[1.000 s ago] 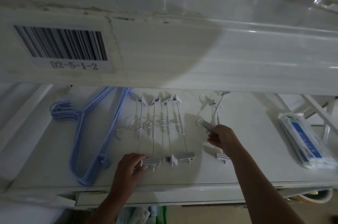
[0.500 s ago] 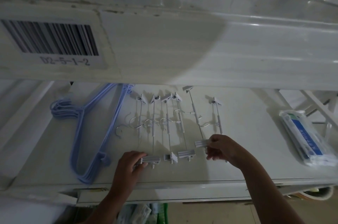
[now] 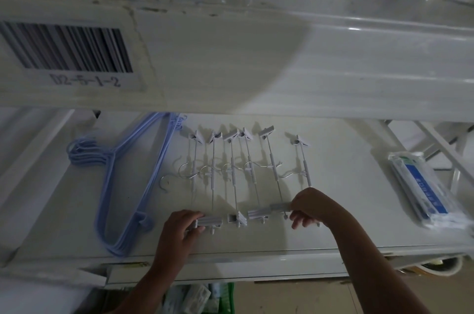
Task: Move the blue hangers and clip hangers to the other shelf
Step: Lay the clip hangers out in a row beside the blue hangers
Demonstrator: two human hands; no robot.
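At lower centre of the frame, white metal-rod clip hangers point(image 3: 246, 175) lie side by side on the white lower shelf point(image 3: 341, 201). The left hand point(image 3: 179, 227) pinches the leftmost near clip; the right hand point(image 3: 311, 207) pinches another. Stacked blue plastic hangers point(image 3: 128, 185) lie at left.

White shelf point(image 3: 333, 216) carries it all: blue hangers point(image 3: 120, 185) stacked at the left, clip hangers point(image 3: 246, 172) fanned side by side across the middle, and a sealed packet point(image 3: 428, 190) well apart at the right.
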